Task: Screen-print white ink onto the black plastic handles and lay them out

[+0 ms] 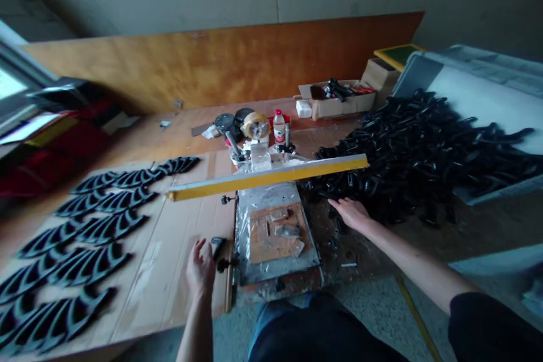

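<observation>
My left hand (201, 267) is over the cardboard sheet, left of the printing fixture, with its fingers curled against a small black plastic piece (218, 245). My right hand (350, 214) reaches to the near edge of a large pile of black plastic pieces (403, 153). Its fingertips close on one slim black piece (327, 195). Between my hands lies the flat metal bed (275, 274) of the fixture, with a brown board (265, 249) and small blocks (287, 231) on it. Above the bed a long yellow-and-grey frame edge (271, 176) runs crosswise.
Black curved pieces (89, 266) lie in fanned rows on the cardboard (156, 288). Behind the fixture stand a tape roll (257, 125) and a red-capped bottle (279, 128). An open carton (343, 106) sits further back. A grey crate (479, 76) lies tipped behind the pile.
</observation>
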